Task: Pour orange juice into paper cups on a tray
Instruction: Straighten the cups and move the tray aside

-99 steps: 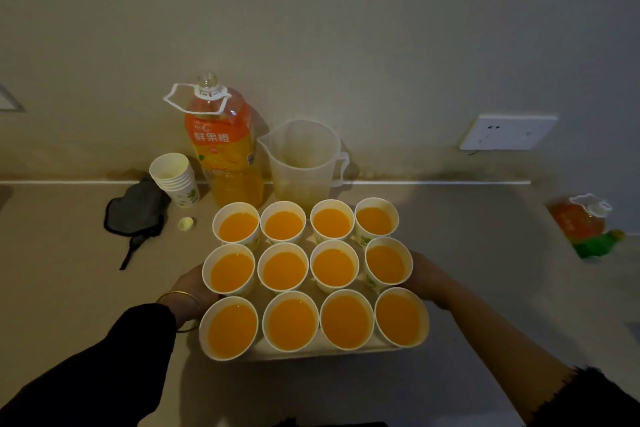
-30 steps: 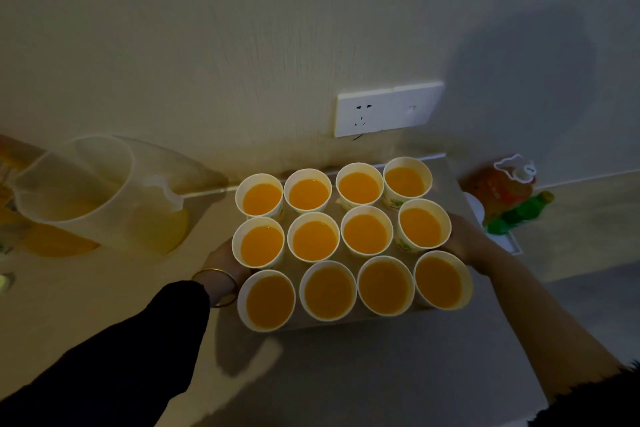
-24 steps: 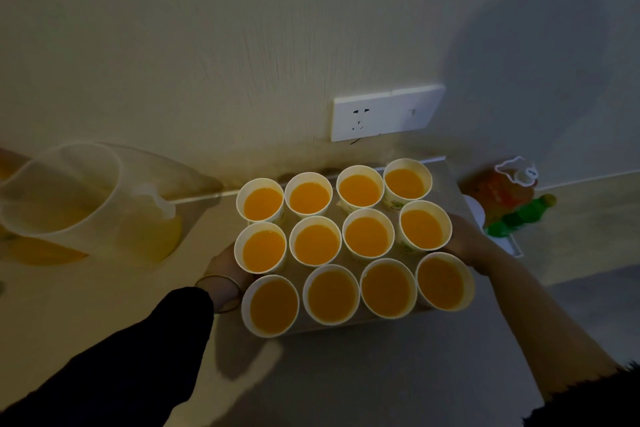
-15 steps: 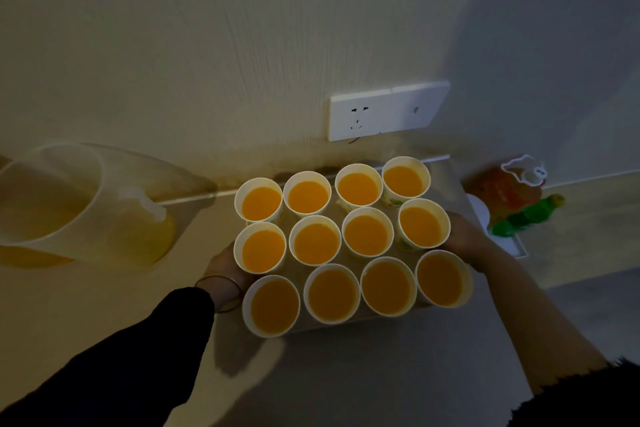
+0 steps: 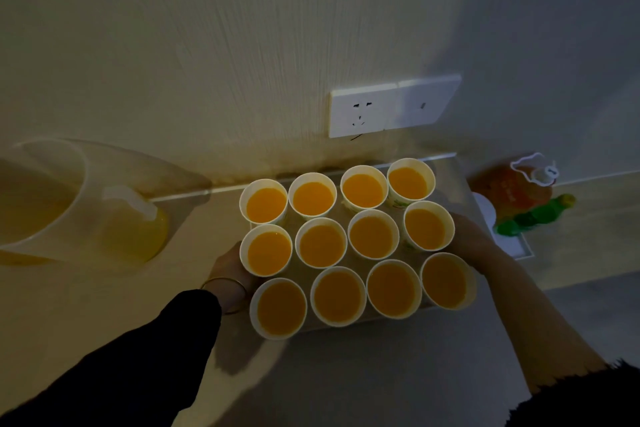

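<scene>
Several white paper cups [image 5: 322, 242] filled with orange juice stand in three rows on a pale tray [image 5: 346, 325], of which only the front edge shows. The tray casts a shadow on the counter below it. My left hand [image 5: 227, 265], with a bangle at the wrist, holds the tray's left side; its fingers are hidden under the cups. My right hand [image 5: 469, 236] holds the tray's right side, fingers also hidden. A clear plastic jug [image 5: 79, 204] with a little juice at the bottom stands on the counter at the left.
A wall with a white socket plate [image 5: 391, 109] rises right behind the tray. The counter ends to the right of the tray. Beyond that end, lower down, lie an orange juice bottle [image 5: 512, 189] and a green bottle [image 5: 533, 217].
Over three seconds both hands carried the tray of cups to the right along the counter, away from the jug and the big bottle. In the last half second it barely shifted.
</scene>
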`<state>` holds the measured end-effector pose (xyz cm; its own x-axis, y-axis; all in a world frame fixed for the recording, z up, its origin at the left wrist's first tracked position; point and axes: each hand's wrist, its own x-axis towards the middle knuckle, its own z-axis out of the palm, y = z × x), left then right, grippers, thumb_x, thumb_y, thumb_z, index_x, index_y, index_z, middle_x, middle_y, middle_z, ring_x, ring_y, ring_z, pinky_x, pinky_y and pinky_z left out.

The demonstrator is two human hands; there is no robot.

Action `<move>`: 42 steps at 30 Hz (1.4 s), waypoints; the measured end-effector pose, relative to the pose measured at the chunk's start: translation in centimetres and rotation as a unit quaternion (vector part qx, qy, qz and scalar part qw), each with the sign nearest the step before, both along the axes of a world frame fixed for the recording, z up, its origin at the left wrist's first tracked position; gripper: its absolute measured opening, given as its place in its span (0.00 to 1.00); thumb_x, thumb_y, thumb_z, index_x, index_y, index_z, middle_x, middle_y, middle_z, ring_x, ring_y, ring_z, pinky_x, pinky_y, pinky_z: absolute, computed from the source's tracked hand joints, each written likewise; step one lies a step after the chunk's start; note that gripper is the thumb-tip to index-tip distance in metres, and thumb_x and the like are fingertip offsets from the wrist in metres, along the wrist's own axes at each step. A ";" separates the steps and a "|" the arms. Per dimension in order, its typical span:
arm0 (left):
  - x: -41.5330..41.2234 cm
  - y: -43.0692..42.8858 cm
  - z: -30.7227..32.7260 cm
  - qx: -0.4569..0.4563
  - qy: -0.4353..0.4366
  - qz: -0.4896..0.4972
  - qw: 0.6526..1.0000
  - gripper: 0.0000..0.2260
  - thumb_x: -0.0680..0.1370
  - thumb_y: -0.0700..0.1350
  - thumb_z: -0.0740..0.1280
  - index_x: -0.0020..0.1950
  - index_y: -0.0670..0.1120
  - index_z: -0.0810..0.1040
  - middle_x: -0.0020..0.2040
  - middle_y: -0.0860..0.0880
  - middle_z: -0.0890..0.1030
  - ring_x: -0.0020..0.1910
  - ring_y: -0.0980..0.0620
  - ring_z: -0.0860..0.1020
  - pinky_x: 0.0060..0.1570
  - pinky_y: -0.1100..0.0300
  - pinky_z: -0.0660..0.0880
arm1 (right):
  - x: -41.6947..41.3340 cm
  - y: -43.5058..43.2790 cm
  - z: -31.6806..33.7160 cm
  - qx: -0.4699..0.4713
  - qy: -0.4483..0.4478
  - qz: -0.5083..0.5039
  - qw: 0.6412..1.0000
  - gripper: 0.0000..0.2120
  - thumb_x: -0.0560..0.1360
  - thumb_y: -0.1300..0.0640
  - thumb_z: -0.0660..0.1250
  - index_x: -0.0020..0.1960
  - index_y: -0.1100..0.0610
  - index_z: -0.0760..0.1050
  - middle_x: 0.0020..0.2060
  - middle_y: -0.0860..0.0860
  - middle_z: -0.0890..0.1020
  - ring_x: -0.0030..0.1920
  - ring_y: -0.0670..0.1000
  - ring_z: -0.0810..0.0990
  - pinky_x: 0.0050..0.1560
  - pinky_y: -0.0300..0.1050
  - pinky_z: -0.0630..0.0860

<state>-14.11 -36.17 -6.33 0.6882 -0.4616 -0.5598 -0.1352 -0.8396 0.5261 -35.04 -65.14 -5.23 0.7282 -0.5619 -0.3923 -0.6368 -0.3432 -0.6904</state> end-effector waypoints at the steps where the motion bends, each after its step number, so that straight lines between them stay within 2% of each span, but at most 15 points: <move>1: 0.0 0.0 -0.2 0.002 0.002 -0.007 1.000 0.26 0.70 0.47 0.75 0.65 0.43 0.71 0.63 0.42 0.75 0.61 0.42 0.73 0.54 0.59 0.66 | -0.2 -0.1 -0.2 0.003 0.010 0.001 1.000 0.19 0.71 0.61 0.73 0.60 0.57 0.73 0.57 0.57 0.78 0.58 0.54 0.75 0.60 0.51 0.70; 3: -0.5 -0.1 0.5 -0.006 0.012 -0.009 1.000 0.31 0.66 0.52 0.76 0.65 0.44 0.71 0.63 0.42 0.75 0.61 0.42 0.73 0.54 0.59 0.66 | -0.4 -0.3 -0.4 0.016 0.024 -0.008 1.000 0.16 0.71 0.60 0.73 0.56 0.54 0.74 0.53 0.54 0.79 0.55 0.53 0.76 0.56 0.48 0.70; 6: -0.4 -0.3 0.5 -0.013 0.014 -0.011 1.000 0.37 0.58 0.58 0.70 0.65 0.46 0.71 0.63 0.43 0.76 0.61 0.42 0.74 0.55 0.58 0.67 | -0.7 -0.4 -0.8 0.014 0.027 -0.015 0.999 0.10 0.73 0.60 0.71 0.52 0.53 0.74 0.49 0.52 0.79 0.52 0.52 0.77 0.49 0.43 0.70; 12: -0.2 -0.7 1.0 0.027 0.008 -0.033 0.999 0.36 0.61 0.59 0.72 0.66 0.45 0.71 0.63 0.42 0.76 0.61 0.42 0.74 0.56 0.56 0.68 | -0.8 -0.8 -1.2 -0.004 0.048 -0.010 0.999 0.10 0.72 0.59 0.73 0.50 0.53 0.75 0.50 0.54 0.80 0.50 0.51 0.76 0.54 0.48 0.70; 17: -0.2 -0.8 0.5 0.018 0.000 -0.023 1.000 0.30 0.68 0.47 0.76 0.67 0.45 0.70 0.64 0.41 0.75 0.61 0.41 0.74 0.58 0.53 0.69 | -0.6 -0.9 -1.0 0.008 0.043 -0.014 0.999 0.10 0.72 0.60 0.72 0.48 0.52 0.73 0.47 0.51 0.77 0.49 0.50 0.75 0.51 0.44 0.67; 21: -0.1 -0.9 0.4 0.027 0.005 -0.037 0.999 0.30 0.69 0.47 0.76 0.67 0.45 0.69 0.64 0.41 0.75 0.62 0.41 0.73 0.59 0.54 0.68 | -0.6 -1.0 -0.9 0.001 0.039 -0.024 0.999 0.09 0.73 0.61 0.71 0.44 0.50 0.73 0.42 0.47 0.77 0.45 0.48 0.75 0.44 0.41 0.68; 25: -0.1 -0.9 0.6 0.030 0.009 -0.047 0.998 0.26 0.70 0.47 0.75 0.65 0.46 0.70 0.63 0.43 0.75 0.61 0.43 0.73 0.56 0.57 0.67 | -0.8 -1.1 -1.3 -0.020 0.082 -0.033 0.996 0.10 0.72 0.60 0.72 0.37 0.51 0.74 0.40 0.54 0.80 0.45 0.54 0.79 0.48 0.47 0.72; 28: 0.4 -1.1 0.7 0.048 0.036 -0.072 0.996 0.16 0.72 0.44 0.73 0.57 0.48 0.73 0.55 0.43 0.78 0.50 0.48 0.74 0.49 0.60 0.67 | -1.1 -1.7 -1.2 0.017 0.117 -0.062 0.991 0.04 0.69 0.62 0.75 0.41 0.58 0.79 0.40 0.57 0.81 0.44 0.55 0.80 0.46 0.47 0.75; 29: 0.8 -1.0 0.6 0.051 0.061 -0.048 0.996 0.12 0.73 0.41 0.72 0.54 0.46 0.74 0.51 0.42 0.79 0.46 0.48 0.75 0.47 0.59 0.69 | -1.1 -1.9 -1.0 0.042 0.122 -0.075 0.989 0.06 0.69 0.64 0.74 0.45 0.62 0.80 0.40 0.57 0.81 0.41 0.54 0.80 0.41 0.44 0.76; 31: 1.5 -0.7 0.9 0.036 0.162 0.072 0.983 0.06 0.75 0.35 0.68 0.50 0.39 0.78 0.44 0.40 0.80 0.40 0.44 0.77 0.43 0.53 0.76 | -1.0 -1.9 -0.7 0.089 0.120 -0.114 0.982 0.07 0.71 0.67 0.71 0.49 0.65 0.79 0.37 0.56 0.80 0.37 0.50 0.78 0.29 0.37 0.74; 33: 1.9 -0.3 1.3 0.005 0.256 0.194 0.947 0.05 0.76 0.34 0.64 0.47 0.35 0.79 0.40 0.38 0.80 0.38 0.41 0.78 0.41 0.50 0.77 | -0.9 -1.9 -0.7 0.128 0.094 -0.174 0.972 0.06 0.74 0.67 0.69 0.50 0.66 0.77 0.37 0.58 0.79 0.35 0.51 0.77 0.24 0.36 0.74; 36: 1.5 -0.3 1.7 -0.022 0.298 0.254 0.920 0.10 0.78 0.42 0.63 0.42 0.36 0.77 0.39 0.38 0.79 0.37 0.40 0.77 0.36 0.52 0.75 | -0.7 -1.9 -1.3 0.191 0.040 -0.242 0.951 0.11 0.76 0.62 0.67 0.57 0.65 0.74 0.46 0.64 0.80 0.41 0.58 0.79 0.36 0.47 0.78; 38: 1.2 -0.6 2.0 -0.033 0.300 0.263 0.916 0.12 0.79 0.43 0.62 0.41 0.36 0.77 0.38 0.38 0.79 0.37 0.40 0.76 0.36 0.53 0.75 | -0.3 -1.8 -1.4 0.232 0.009 -0.283 0.931 0.11 0.78 0.56 0.65 0.59 0.60 0.72 0.48 0.62 0.80 0.45 0.59 0.80 0.40 0.50 0.77; 40: 1.2 -0.8 2.2 -0.033 0.300 0.265 0.916 0.13 0.79 0.44 0.61 0.40 0.36 0.76 0.38 0.38 0.78 0.37 0.40 0.76 0.37 0.52 0.74 | 0.1 -2.1 -1.8 0.261 -0.001 -0.331 0.907 0.10 0.79 0.53 0.64 0.57 0.57 0.72 0.45 0.60 0.80 0.44 0.59 0.79 0.40 0.52 0.77; 42: 1.2 -1.0 2.3 -0.023 0.299 0.268 0.915 0.14 0.80 0.44 0.60 0.40 0.36 0.76 0.39 0.38 0.78 0.37 0.41 0.76 0.38 0.51 0.74 | 0.4 -2.4 -2.3 0.265 0.008 -0.360 0.894 0.06 0.79 0.55 0.64 0.51 0.58 0.72 0.39 0.58 0.78 0.38 0.57 0.78 0.34 0.49 0.76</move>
